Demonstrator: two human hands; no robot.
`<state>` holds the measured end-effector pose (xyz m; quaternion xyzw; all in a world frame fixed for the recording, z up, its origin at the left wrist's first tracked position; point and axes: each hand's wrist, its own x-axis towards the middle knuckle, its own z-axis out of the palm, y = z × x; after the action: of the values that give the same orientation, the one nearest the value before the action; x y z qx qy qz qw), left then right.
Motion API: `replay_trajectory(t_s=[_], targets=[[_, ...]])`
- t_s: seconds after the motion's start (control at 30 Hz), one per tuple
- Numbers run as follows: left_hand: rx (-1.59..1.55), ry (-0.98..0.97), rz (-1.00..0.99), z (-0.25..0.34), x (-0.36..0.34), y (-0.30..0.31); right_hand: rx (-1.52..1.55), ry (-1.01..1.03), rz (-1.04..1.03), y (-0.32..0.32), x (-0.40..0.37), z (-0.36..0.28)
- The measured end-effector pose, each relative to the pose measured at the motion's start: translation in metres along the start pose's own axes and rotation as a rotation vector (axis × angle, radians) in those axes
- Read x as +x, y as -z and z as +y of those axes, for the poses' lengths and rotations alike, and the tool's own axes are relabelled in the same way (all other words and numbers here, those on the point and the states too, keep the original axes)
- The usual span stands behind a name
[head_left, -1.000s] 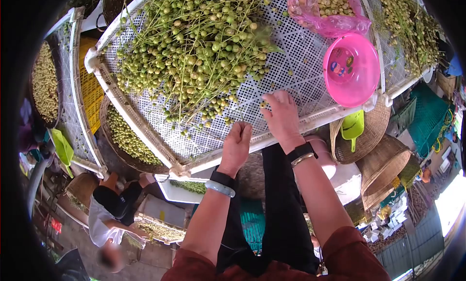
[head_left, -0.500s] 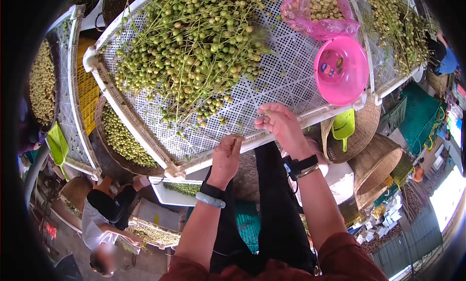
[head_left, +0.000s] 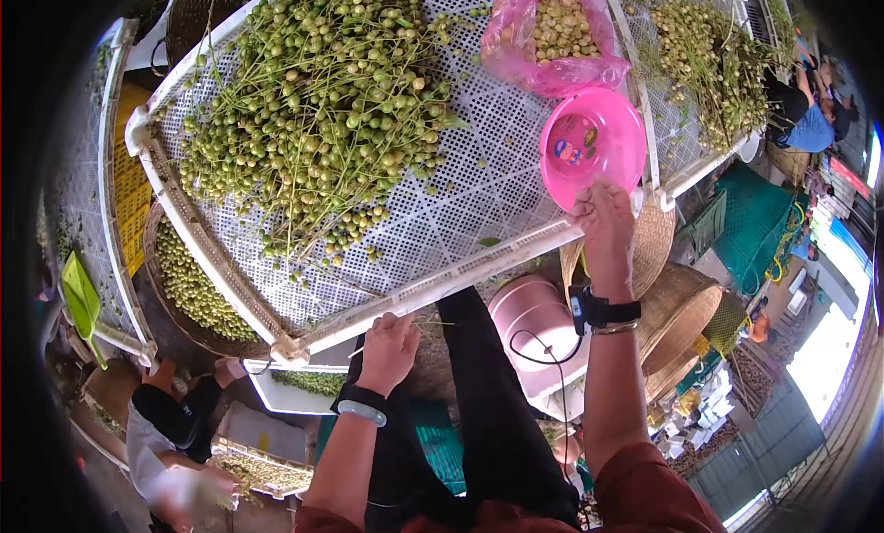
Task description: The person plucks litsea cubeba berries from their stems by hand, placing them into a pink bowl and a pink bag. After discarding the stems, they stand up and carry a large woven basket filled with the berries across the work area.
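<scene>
My left hand (head_left: 389, 351) is closed just below the near edge of the white perforated tray (head_left: 497, 197), with a thin bare stem (head_left: 431, 324) poking out from its fingers. My right hand (head_left: 605, 224) is over the near rim of a pink plastic basin (head_left: 624, 137), its fingers drawn together and pointing toward the bowl. Whatever those fingers hold, if anything, is hidden. On the tray lies a large heap of small round green fruits on stems (head_left: 322, 100). The basin has a cartoon print on its bottom and shows no fruit inside.
Behind the basin is a pink plastic bag (head_left: 511, 40) of pale round fruits (head_left: 564, 26). A second tray (head_left: 635, 35) with stemmed fruits (head_left: 704, 72) adjoins at right. Woven baskets (head_left: 686, 316) and a pink bucket (head_left: 534, 321) stand below. A person (head_left: 161, 432) sits at lower left.
My hands have moved apart: the right went right to the basin's rim, the left dropped below the tray edge. The view has shifted, so the tray appears further left.
</scene>
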<state>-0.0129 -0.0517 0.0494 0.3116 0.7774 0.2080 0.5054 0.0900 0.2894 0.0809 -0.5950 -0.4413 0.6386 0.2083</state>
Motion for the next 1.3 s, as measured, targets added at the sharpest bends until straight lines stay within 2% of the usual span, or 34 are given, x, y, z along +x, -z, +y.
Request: replay_trajectory(t_s=[0.13,0.27,0.3,0.4,0.43,0.47,0.53,0.6,0.63,0.73,0.83,0.93,1.1,1.2,1.23,1.27,1.3], targets=[[0.096,-0.018,-0.013,-0.024,-0.003,-0.014,-0.002,0.05,0.08,0.017,0.039,-0.001],[0.046,-0.13,-0.09,-0.034,-0.003,-0.024,-0.328,0.122,0.116,0.022,0.055,0.006],[0.15,-0.124,-0.119,-0.028,-0.006,-0.026,-0.635,0.389,0.169,0.018,0.059,0.015],[0.228,-0.078,-0.062,-0.03,-0.011,-0.037,-1.023,0.729,0.044,-0.035,0.017,0.013],[0.198,0.021,-0.193,-0.025,-0.009,-0.032,-0.944,0.622,-0.12,-0.051,0.0,0.024],[0.213,-0.012,-0.155,-0.027,-0.009,-0.035,-0.861,0.511,-0.279,-0.07,-0.015,0.036],[0.247,-0.081,-0.079,-0.032,-0.01,-0.041,-0.836,0.471,-0.473,-0.113,-0.041,0.052],[0.027,0.059,-0.14,-0.021,-0.009,-0.022,-0.922,0.527,-0.553,-0.139,-0.048,0.092],[-0.085,0.13,-0.169,-0.018,-0.009,-0.014,-0.964,0.548,-0.549,-0.151,-0.05,0.1],[-0.146,0.138,0.099,-0.027,-0.009,-0.005,-1.097,0.583,-0.546,-0.178,-0.05,0.119],[-0.31,0.337,0.278,-0.038,-0.007,0.005,-1.246,0.601,-0.561,-0.189,-0.041,0.135],[-0.494,0.468,0.346,-0.043,-0.008,0.015,-1.399,0.521,-0.61,-0.186,-0.036,0.14],[-0.499,0.362,0.37,-0.045,-0.017,0.024,-1.297,0.468,-0.581,-0.165,-0.045,0.131],[-0.528,0.326,0.366,-0.047,-0.025,0.029,-1.105,0.515,-0.467,-0.144,-0.066,0.116],[-0.645,0.333,0.395,-0.053,-0.03,0.024,-1.09,0.444,-0.444,-0.134,-0.074,0.11],[-0.622,0.328,0.306,-0.055,-0.039,0.032,-1.035,0.443,-0.377,-0.119,-0.083,0.108],[-0.669,0.339,0.327,-0.049,-0.047,0.039,-0.982,0.426,-0.361,-0.104,-0.09,0.101]])
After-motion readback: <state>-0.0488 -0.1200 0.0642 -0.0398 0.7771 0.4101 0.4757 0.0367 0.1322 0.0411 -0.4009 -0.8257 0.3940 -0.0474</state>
